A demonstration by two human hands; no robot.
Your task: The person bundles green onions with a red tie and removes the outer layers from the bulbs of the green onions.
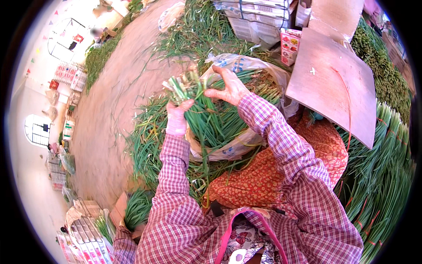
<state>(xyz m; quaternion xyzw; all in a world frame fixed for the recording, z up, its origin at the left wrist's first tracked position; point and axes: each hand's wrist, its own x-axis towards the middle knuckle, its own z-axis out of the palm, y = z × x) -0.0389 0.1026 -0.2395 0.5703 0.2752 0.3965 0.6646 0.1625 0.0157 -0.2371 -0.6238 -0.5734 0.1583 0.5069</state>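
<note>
A bunch of chives [187, 87], pale root ends up and green leaves hanging down, is gripped in my left hand [176, 115]. My right hand [228, 88] is beside the bunch with thumb and forefinger spread apart; its other fingers are partly hidden. Beneath both hands sits a plastic-lined round basket [274, 72] with loose chives [220, 132] in it. Long leaves from the held bunch trail into and over the basket's near rim.
Loose leaves litter the floor [105, 145] around the basket. A wooden board [334, 83] stands at the right, a thin red band lying on it. Tied chive bundles [382, 176] are stacked farther right. A wire crate [257, 17] and a small printed box [290, 46] stand beyond the basket.
</note>
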